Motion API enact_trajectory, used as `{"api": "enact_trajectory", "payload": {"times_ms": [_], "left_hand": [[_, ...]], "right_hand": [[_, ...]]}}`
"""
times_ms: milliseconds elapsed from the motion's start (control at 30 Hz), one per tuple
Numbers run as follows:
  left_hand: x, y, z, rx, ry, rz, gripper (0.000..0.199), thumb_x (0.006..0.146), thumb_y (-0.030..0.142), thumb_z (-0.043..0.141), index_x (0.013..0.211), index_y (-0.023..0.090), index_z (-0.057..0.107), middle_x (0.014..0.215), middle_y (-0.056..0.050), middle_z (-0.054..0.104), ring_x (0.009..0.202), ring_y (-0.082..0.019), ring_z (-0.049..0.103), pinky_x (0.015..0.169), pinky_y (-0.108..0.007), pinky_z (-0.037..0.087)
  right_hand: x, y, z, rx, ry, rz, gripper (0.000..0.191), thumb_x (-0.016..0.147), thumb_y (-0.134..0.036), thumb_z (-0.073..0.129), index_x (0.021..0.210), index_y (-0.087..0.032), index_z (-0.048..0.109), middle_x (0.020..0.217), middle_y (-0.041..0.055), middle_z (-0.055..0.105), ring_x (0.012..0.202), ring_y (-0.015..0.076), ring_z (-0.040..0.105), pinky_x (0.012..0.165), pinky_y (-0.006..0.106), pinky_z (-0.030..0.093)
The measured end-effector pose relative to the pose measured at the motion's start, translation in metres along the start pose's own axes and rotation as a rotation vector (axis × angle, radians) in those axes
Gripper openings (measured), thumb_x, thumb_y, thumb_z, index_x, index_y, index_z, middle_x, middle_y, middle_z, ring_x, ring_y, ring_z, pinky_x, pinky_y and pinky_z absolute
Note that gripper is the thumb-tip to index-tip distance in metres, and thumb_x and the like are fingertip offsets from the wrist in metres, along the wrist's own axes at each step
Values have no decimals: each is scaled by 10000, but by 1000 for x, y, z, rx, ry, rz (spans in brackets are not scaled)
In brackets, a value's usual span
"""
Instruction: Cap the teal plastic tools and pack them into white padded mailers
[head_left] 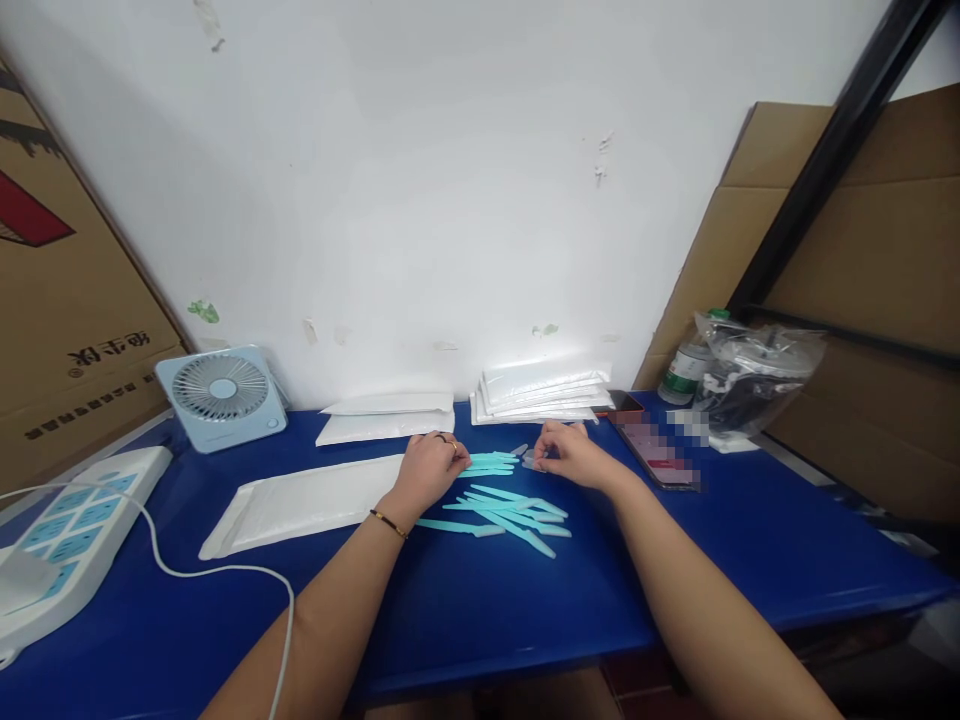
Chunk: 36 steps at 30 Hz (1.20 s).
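Observation:
My left hand (pixel 433 468) is closed, with its fingertips on the handle ends of several turquoise eyebrow razors (pixel 491 464) lined up side by side. Across from it, my right hand (pixel 570 453) pinches a small translucent piece, perhaps a blade cap (pixel 529 460), near the blade ends. Another small translucent piece (pixel 519 450) lies just to the left of that. Nearer to me, a loose pile of turquoise razors (pixel 517 512) is spread on the blue table (pixel 525 610). A white padded mailer (pixel 300 503) lies flat, partly behind my left hand.
At the wall are more white mailers (pixel 386 418) and a stack of mailers (pixel 544 392). A phone (pixel 652 450), a bottle (pixel 686 370) and a bagged item (pixel 750 375) stand right. Left are a fan (pixel 223 395), a power strip (pixel 82 540) and a white cable (pixel 225 570).

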<state>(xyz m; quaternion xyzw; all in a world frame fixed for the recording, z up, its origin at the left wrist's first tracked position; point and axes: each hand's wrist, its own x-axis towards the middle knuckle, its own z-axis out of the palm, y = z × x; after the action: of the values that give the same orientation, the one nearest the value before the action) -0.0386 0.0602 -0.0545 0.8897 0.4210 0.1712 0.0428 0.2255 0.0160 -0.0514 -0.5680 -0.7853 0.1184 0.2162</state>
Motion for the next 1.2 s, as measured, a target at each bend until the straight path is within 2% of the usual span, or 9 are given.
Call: {"api": "enact_trajectory", "payload": {"times_ms": [133, 233, 333, 467, 600, 833, 1000, 1100, 1200], "left_hand": [[-2, -2, -2, -65, 0, -3, 196, 825, 377, 554, 936, 271, 676, 983, -12, 656, 955, -207, 539, 817, -338, 345], [-5, 11, -1, -118, -70, 126, 222, 820, 403, 565, 969, 273, 665, 1018, -9, 644, 967, -196, 534, 820, -326, 346], [-5, 24, 3, -100, -155, 198, 166, 813, 368, 584, 898, 257, 674, 943, -11, 651, 943, -194, 531, 771, -312, 340], [-4, 25, 9, -68, -198, 125, 150, 823, 326, 568, 757, 229, 662, 828, -7, 650, 901, -196, 535, 749, -312, 333], [-2, 18, 6, -93, -132, 30, 176, 829, 339, 550, 751, 227, 662, 865, -11, 650, 896, -201, 540, 767, -325, 342], [-1, 2, -6, -57, -16, -57, 172, 823, 334, 546, 763, 214, 653, 865, -26, 656, 900, -204, 559, 784, -335, 359], [-4, -7, -12, -60, -6, -102, 170, 783, 384, 595, 834, 232, 653, 880, -12, 654, 904, -207, 571, 776, -317, 368], [-8, 1, -13, -164, -108, 55, 268, 758, 480, 612, 897, 254, 651, 914, 5, 647, 889, -184, 577, 766, -284, 368], [-10, 11, -8, -215, -266, 193, 259, 740, 497, 629, 826, 255, 658, 872, 23, 654, 863, -166, 583, 779, -272, 354]], "right_hand": [[-2, 1, -7, 36, 56, 72, 107, 738, -316, 670, 749, -210, 676, 835, 22, 576, 744, 167, 530, 768, 328, 366], [-5, 1, -12, 71, -16, 43, 115, 726, -316, 670, 756, -206, 682, 823, 21, 596, 760, 171, 548, 733, 300, 388], [-7, 2, -15, 118, -67, 38, 143, 729, -331, 662, 761, -194, 689, 811, 28, 611, 751, 169, 559, 693, 276, 402], [-9, 2, -17, 167, -156, 31, 230, 702, -418, 691, 749, -193, 704, 806, 29, 612, 717, 164, 561, 633, 259, 404], [-9, 1, -14, 206, -255, -8, 293, 669, -483, 715, 743, -199, 714, 775, 21, 613, 687, 156, 550, 589, 244, 383], [-1, 12, -5, 206, -24, 7, 248, 758, -419, 641, 718, -182, 704, 723, 21, 616, 641, 135, 537, 582, 243, 366], [1, 17, -5, 136, 113, 74, 249, 703, -405, 684, 826, -190, 716, 759, 32, 634, 657, 153, 526, 587, 257, 374], [1, 12, -5, 157, 118, 26, 193, 739, -367, 644, 799, -195, 708, 775, 32, 630, 648, 144, 520, 583, 255, 378], [0, 7, -5, 184, 86, 17, 176, 763, -343, 618, 748, -186, 696, 745, 28, 629, 627, 136, 517, 569, 247, 373]]}}
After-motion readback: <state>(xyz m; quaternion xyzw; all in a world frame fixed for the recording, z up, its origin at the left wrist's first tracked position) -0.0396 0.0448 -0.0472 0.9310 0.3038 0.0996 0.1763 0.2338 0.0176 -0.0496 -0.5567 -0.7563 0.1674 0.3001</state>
